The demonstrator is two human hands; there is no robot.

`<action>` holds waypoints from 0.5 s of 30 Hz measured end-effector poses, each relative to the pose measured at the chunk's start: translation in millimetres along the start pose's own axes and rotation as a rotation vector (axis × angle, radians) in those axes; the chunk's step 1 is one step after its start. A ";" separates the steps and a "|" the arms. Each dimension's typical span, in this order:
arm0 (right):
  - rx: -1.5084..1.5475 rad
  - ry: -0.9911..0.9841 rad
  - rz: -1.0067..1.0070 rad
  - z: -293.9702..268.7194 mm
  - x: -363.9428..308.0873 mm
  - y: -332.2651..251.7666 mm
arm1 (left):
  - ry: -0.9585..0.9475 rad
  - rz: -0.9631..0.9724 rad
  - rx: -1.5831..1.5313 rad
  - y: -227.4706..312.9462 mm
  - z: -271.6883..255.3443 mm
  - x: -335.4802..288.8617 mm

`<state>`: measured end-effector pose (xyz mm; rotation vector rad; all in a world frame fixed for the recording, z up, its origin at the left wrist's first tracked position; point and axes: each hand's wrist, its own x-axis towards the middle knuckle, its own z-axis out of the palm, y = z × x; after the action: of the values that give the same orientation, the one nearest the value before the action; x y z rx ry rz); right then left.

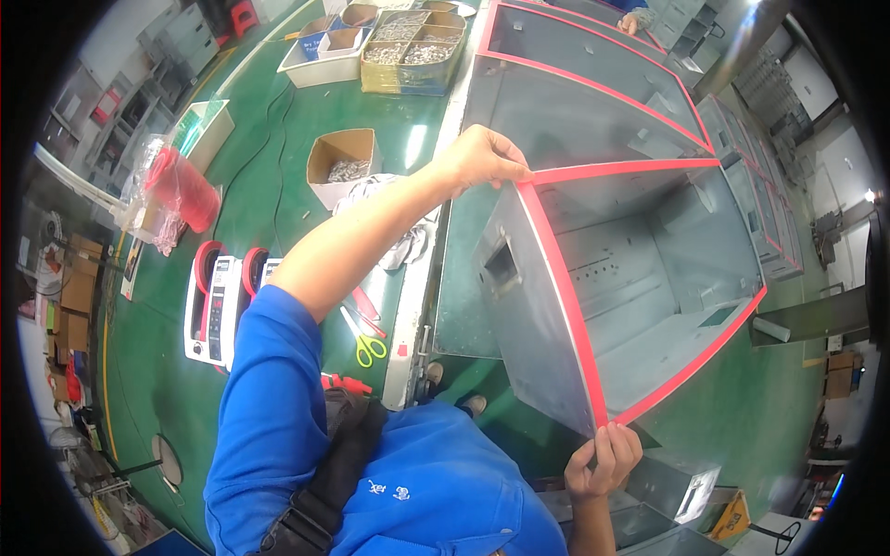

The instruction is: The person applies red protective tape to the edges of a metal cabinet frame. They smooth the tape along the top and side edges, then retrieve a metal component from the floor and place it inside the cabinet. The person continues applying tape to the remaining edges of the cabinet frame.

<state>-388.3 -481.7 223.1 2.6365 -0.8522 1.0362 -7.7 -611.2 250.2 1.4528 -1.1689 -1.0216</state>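
Note:
A grey metal box (630, 259) lies with its open side up and toward me, its rim edged with red tape (563, 287). My left hand (487, 157) reaches across and pinches the tape at the box's far left corner. At the near corner my right hand (603, 461) has its fingertips closed on the tape where two edges meet. Between the two hands, the tape runs straight along the left edge of the rim. A square cutout (503, 266) shows in the box's left side wall.
More taped metal boxes (584, 111) stand behind this one, with another person's hand (636, 20) at the far end. On the green table to the left are tape dispensers (215, 306), scissors (369, 350), a carton of small parts (343, 162), a divided bin (413, 56) and a red roll (185, 190).

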 end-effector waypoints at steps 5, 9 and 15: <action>0.008 0.005 0.015 1.1 -0.8 -0.8 | 0.011 0.016 0.027 -0.1 0.2 -2.4; 0.009 0.008 0.016 1.8 -1.5 -0.6 | -0.005 0.047 -0.027 -6.6 -0.8 -0.1; 0.008 0.022 0.018 2.9 -3.0 -0.8 | 0.012 0.054 0.006 -5.0 1.4 -2.0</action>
<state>-388.0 -480.8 218.9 2.6238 -0.8708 1.0724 -8.5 -609.1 245.1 1.4226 -1.1970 -0.9713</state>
